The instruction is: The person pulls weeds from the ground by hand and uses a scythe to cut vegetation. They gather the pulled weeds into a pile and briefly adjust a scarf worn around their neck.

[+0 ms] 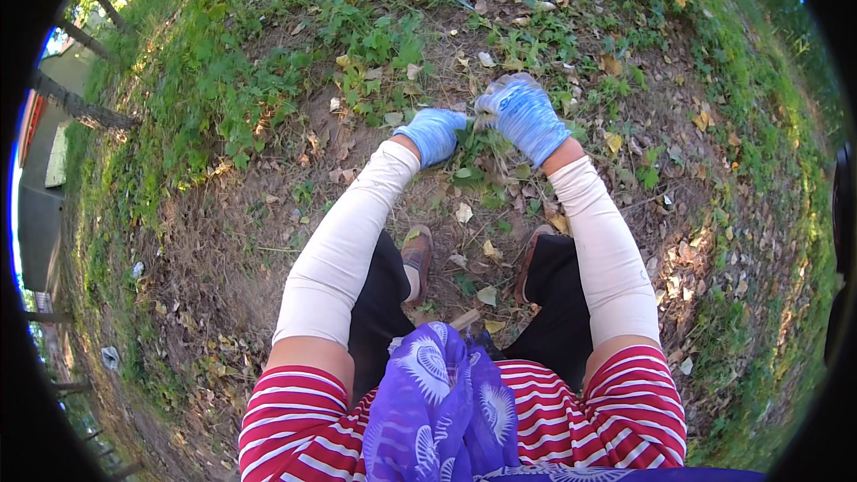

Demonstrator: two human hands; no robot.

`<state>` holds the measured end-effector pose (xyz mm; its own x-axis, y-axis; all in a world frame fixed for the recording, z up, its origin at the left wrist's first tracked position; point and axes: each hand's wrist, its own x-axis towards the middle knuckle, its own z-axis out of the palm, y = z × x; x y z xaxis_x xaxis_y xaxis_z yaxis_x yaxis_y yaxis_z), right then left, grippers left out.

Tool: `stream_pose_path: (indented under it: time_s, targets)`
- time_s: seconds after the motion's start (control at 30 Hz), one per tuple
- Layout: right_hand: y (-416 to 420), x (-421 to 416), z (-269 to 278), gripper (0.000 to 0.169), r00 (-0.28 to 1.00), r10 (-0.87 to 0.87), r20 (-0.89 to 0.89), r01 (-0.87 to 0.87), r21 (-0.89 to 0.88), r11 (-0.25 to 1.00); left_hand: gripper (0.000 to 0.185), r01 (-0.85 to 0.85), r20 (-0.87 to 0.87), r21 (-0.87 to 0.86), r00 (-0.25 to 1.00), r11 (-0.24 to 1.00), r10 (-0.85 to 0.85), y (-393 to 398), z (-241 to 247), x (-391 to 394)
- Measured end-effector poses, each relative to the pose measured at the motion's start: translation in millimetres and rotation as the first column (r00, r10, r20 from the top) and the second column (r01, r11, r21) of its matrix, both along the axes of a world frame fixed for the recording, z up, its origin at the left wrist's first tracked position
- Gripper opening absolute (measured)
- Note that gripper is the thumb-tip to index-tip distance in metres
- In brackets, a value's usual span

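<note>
My left hand point(435, 135), in a light-blue knit glove, is closed around a bunch of leafy green plants point(477, 144) whose leaves hang out below it. Close beside it, my right hand point(524, 114) wears a blue glove with grey coated fingers. Those fingers are curled in at the same bunch, by its thin stems. Both hands are low over the ground, ahead of my feet. The fingertips of the left hand are hidden behind the glove's back and the leaves.
Low green plants point(381, 33) and fallen leaves point(487, 59) cover the soil ahead. Between my legs, near a shoe point(416, 261), lies a piece of wood point(465, 319), partly hidden by a purple scarf point(428, 395). Tree trunks point(84, 104) stand at far left.
</note>
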<state>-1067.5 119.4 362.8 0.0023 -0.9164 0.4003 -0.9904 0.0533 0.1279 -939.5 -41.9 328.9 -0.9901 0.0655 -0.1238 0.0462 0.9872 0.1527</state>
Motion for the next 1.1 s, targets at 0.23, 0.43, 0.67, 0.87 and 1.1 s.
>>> stream_pose_path:
  time_s: [0.23, 0.43, 0.67, 0.87, 1.1]
  targets:
    - [9.8, -32.9, -5.7, 0.021, 0.211, 0.025, 0.977, -0.099, -0.004, 0.995, 0.028, -0.338, 0.455, 0.689, 0.890, -0.641, 0.020, -33.1, -41.2, 35.1]
    - [-10.8, -26.9, -34.8, 0.026, -0.560, -0.014, 0.828, 0.134, 0.107, 0.985, 0.026, -0.212, 0.486, 0.679, 0.847, -0.703, 0.214, -48.5, -60.6, 35.1]
    - [-16.9, -32.6, -58.4, 0.024, -0.559, -0.006, 0.829, 0.168, 0.120, 0.978, 0.026, -0.190, 0.336, 0.884, 0.893, -0.427, 0.299, -70.0, -96.5, 23.1]
    - [-7.0, -61.4, -83.3, 0.021, -0.331, -0.128, 0.935, 0.181, 0.196, 0.964, 0.026, -0.240, 0.425, 0.870, 0.809, -0.431, 0.406, -70.8, -87.6, 20.7]
    - [-15.2, -49.8, -53.5, 0.017, 0.551, -0.260, 0.793, 0.364, 0.053, 0.930, 0.026, -0.042, 0.617, 0.608, 0.654, -0.793, 0.439, -47.3, -43.2, 10.9]
